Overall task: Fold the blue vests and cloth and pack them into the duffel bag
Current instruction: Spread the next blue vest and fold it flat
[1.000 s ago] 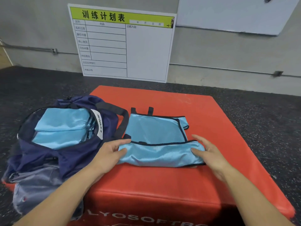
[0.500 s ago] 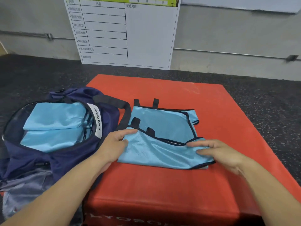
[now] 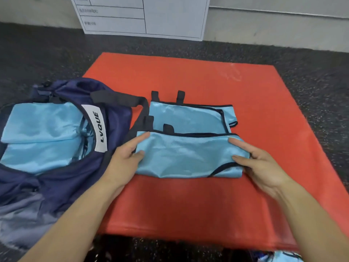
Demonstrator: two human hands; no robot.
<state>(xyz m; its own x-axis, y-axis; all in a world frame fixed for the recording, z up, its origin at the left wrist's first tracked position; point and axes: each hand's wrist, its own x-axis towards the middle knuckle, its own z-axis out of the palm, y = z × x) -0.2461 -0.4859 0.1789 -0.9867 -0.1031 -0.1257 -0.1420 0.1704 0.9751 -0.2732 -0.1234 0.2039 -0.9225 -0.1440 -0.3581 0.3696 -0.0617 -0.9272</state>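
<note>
The bag (image 3: 62, 167) lies at the left, partly on the red mat (image 3: 207, 76) and partly over its left edge. It is navy, unzipped, with a white LVQUE label (image 3: 98, 127) at the rim of the opening. Folded blue cloth (image 3: 41, 133) fills the opening, in at least two layers. A black strap (image 3: 120, 100) runs from the top of the bag toward the mat centre.

The left hand (image 3: 126, 157) rests just right of the bag. Its fingers (image 3: 140, 138) pinch the left edge of the vest (image 3: 187, 157), thumb on top and the others over the far corner.

The vest lies at the mat centre, blue with black trim. The near portion is folded into a flat band spanning both hands. The far portion lies flat behind it, with two short black tabs (image 3: 180, 95) projecting at the back edge (two more show at the fold line).

The right hand (image 3: 264, 165) holds the right end of the band, thumb on top, remaining fingers curled around the end. Both forearms enter from the lower edge.

Beyond the mat is dark speckled floor (image 3: 311, 63). A white board (image 3: 143, 16) with a printed grid leans against the wall. A scrap of blue fabric (image 3: 285, 257) shows at the lower right, below the mat.
</note>
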